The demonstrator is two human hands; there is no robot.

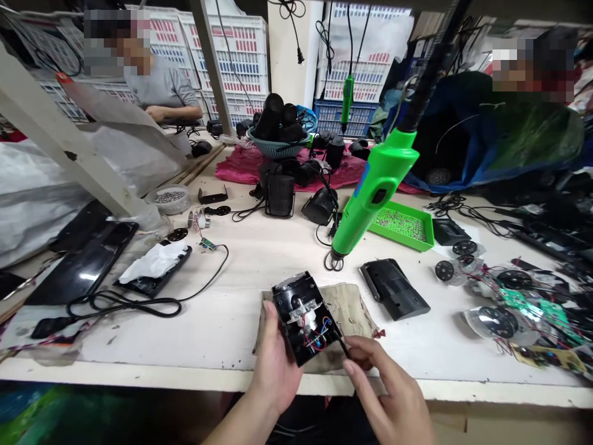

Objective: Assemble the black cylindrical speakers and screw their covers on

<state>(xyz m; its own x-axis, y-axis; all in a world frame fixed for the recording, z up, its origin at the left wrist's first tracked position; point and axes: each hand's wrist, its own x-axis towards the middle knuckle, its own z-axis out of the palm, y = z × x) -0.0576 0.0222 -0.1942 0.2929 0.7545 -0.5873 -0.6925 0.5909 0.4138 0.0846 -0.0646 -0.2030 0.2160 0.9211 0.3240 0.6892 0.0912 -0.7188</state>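
My left hand is closed around the left side of an open black plastic housing, holding it tilted over a folded beige cloth. Inside the housing sit a small motor with clear plastic parts and red and blue wires. With thumb and fingers, my right hand pinches a black cable at the housing's lower right edge. A black plastic shell lies to the right of the cloth. Above the work hangs a green electric screwdriver, touched by neither hand.
A green tray of screws stands behind the shell; a clear tub of screws is at left. Wired motors and green circuit boards crowd the right. A tissue-filled shell and corded plug lie left. Two people sit across the table.
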